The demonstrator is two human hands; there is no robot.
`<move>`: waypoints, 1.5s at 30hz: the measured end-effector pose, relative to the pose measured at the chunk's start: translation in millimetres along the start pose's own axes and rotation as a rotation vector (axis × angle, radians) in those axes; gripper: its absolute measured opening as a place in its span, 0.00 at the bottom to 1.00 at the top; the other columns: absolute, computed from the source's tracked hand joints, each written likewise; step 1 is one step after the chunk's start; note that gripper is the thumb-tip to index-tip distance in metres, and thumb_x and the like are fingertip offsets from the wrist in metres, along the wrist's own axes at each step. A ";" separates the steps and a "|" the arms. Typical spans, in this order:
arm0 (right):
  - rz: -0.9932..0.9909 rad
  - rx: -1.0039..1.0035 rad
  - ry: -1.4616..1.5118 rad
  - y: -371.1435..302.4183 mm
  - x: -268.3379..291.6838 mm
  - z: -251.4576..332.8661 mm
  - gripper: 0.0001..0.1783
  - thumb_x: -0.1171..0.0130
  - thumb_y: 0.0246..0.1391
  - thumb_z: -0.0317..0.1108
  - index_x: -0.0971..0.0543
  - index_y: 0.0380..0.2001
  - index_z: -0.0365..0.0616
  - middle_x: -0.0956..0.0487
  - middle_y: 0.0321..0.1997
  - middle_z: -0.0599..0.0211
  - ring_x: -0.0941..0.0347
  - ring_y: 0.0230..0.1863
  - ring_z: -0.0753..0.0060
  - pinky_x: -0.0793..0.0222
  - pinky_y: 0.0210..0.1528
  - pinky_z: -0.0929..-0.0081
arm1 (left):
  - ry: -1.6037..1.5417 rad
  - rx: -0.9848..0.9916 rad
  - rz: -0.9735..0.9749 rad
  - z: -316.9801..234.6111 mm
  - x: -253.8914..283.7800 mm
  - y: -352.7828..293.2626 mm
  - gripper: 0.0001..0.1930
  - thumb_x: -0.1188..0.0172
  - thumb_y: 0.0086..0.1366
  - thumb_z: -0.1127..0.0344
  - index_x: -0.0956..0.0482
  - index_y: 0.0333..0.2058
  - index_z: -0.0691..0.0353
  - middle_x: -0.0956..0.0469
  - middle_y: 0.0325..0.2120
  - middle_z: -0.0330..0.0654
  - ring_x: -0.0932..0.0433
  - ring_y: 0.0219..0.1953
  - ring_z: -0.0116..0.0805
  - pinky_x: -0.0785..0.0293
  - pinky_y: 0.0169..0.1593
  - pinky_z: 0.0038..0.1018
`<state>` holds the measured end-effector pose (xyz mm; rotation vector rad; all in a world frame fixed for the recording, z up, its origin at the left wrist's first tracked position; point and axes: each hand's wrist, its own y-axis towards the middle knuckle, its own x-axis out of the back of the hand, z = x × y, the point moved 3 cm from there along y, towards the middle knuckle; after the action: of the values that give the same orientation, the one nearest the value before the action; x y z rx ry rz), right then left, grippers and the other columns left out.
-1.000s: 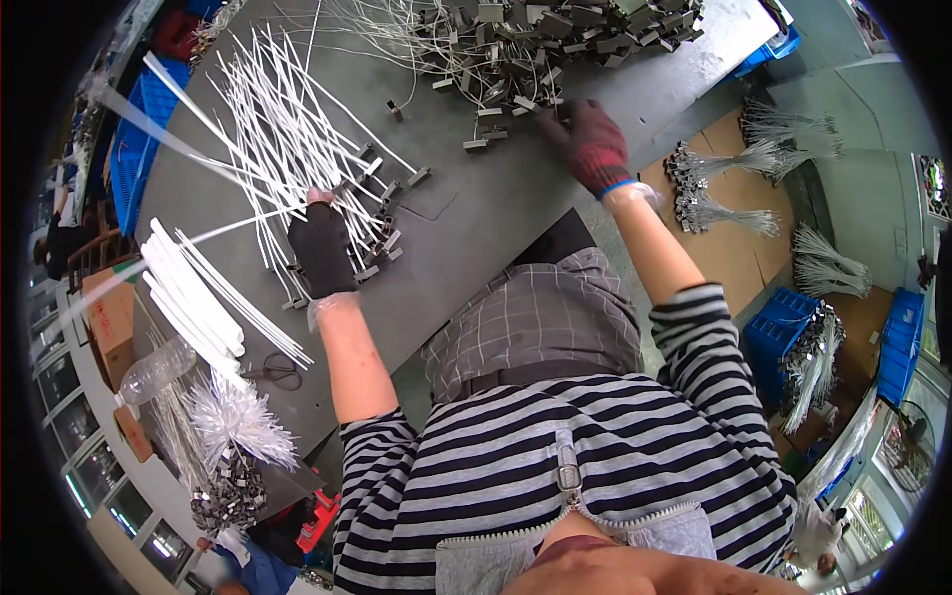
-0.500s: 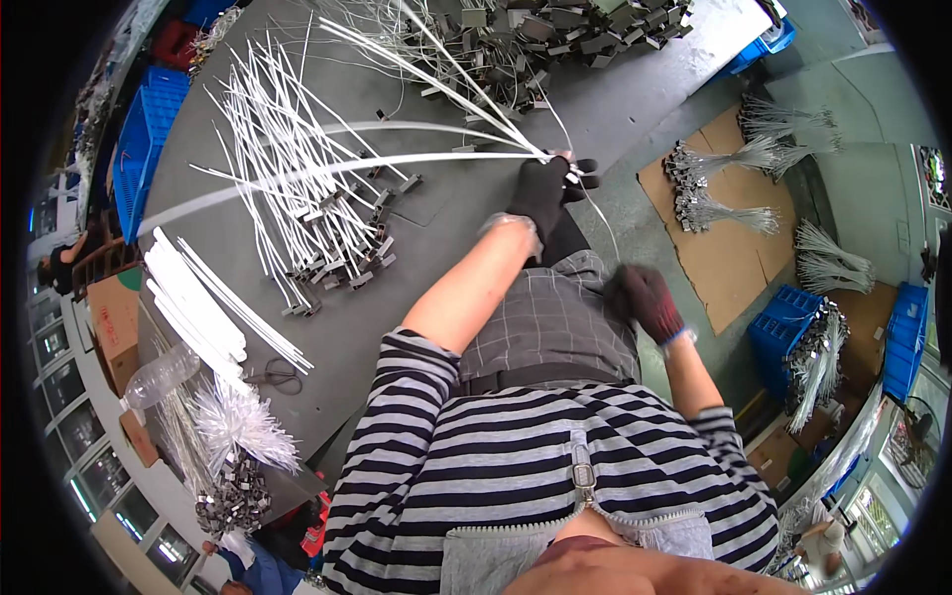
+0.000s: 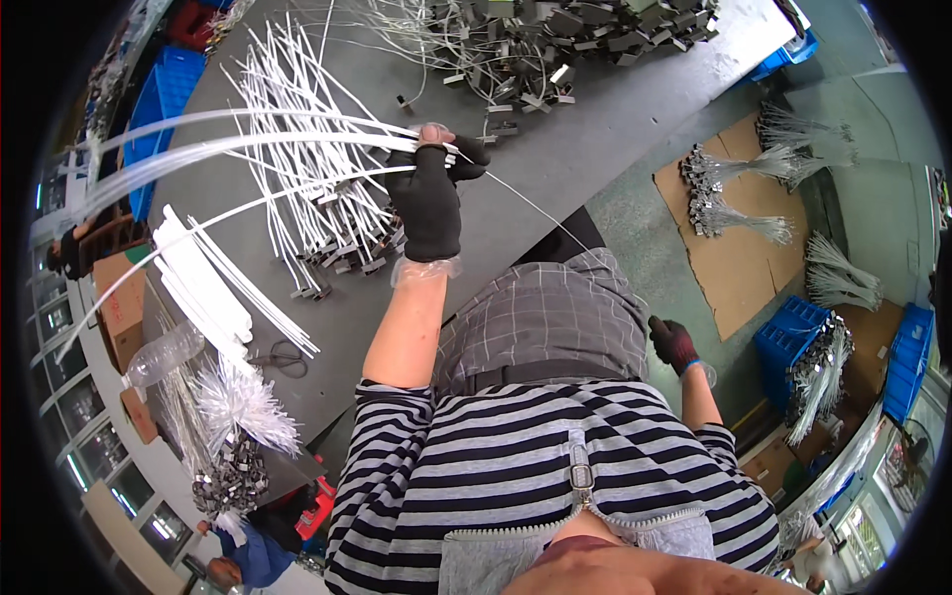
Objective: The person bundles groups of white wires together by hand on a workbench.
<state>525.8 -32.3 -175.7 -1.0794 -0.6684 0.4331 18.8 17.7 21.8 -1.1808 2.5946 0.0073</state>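
Note:
My left hand (image 3: 428, 193), in a black glove with bare fingertips, is closed around several white plastic tubes (image 3: 307, 142) above the table. The tubes stretch out leftward and bend down at their far ends. From the tube ends by my fingers, a thin white wire (image 3: 535, 206) slants down to the right toward my trousers. My right hand (image 3: 674, 345), in a dark red and black glove, is low beside my right thigh with its fingers curled. Whatever it may hold is too small to make out. Beneath my left hand lies a pile of white-sleeved wires with dark metal connectors (image 3: 337, 223).
A heap of wires with metal blocks (image 3: 585, 40) covers the table's far side. Left are loose white tubes (image 3: 203, 288), scissors (image 3: 283, 359) and a plastic bottle (image 3: 164, 355). Wire bundles lie on cardboard (image 3: 729, 258) on the floor, near a blue crate (image 3: 788, 337).
My left hand has moved left with the tubes, over the wire pile. My right hand has dropped down and right, away from it. The wire between them is pulled straighter.

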 end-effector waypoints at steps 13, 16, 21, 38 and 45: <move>-0.072 0.833 -0.111 -79.1 -72.1 245.6 0.21 0.45 0.58 0.46 0.21 0.26 0.36 0.26 0.20 0.69 0.33 0.22 0.77 0.37 0.26 0.73 | 0.319 0.190 0.486 101.3 -13.0 -43.2 0.09 0.39 0.63 0.61 0.20 0.31 0.61 0.22 0.20 0.37 0.24 0.19 0.26 0.30 0.22 0.21; 0.054 0.752 -0.023 -78.7 -75.9 265.9 0.22 0.45 0.60 0.48 0.22 0.27 0.38 0.27 0.19 0.72 0.34 0.20 0.80 0.39 0.23 0.76 | 0.222 0.345 0.391 49.1 -19.4 -18.7 0.12 0.42 0.64 0.59 0.21 0.31 0.61 0.24 0.18 0.36 0.28 0.17 0.23 0.38 0.20 0.19; 0.298 0.530 0.144 -95.2 -88.0 291.2 0.23 0.48 0.61 0.53 0.21 0.35 0.40 0.27 0.18 0.68 0.32 0.20 0.76 0.36 0.25 0.76 | 0.120 0.258 0.357 29.7 -21.5 -29.6 0.13 0.46 0.68 0.63 0.20 0.29 0.63 0.23 0.17 0.37 0.26 0.16 0.24 0.36 0.19 0.19; -0.128 1.119 -0.198 -87.1 -111.7 382.3 0.33 0.40 0.55 0.53 0.32 0.58 0.47 0.20 0.44 0.56 0.21 0.40 0.63 0.26 0.41 0.67 | 0.316 0.267 -0.137 -2.7 98.1 7.7 0.12 0.40 0.63 0.59 0.23 0.25 0.60 0.30 0.12 0.33 0.33 0.13 0.23 0.42 0.16 0.21; -0.473 1.131 -0.631 -69.2 -105.3 445.0 0.26 0.39 0.51 0.52 0.26 0.52 0.56 0.22 0.43 0.53 0.25 0.47 0.48 0.28 0.46 0.55 | -0.029 -0.067 -0.554 -27.7 145.5 15.3 0.10 0.50 0.66 0.63 0.25 0.37 0.63 0.35 0.14 0.32 0.41 0.14 0.20 0.48 0.18 0.19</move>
<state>144.3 166.4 -5.8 0.3170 -1.0042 0.6199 -90.1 -82.8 8.3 -1.8641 2.1714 -0.0045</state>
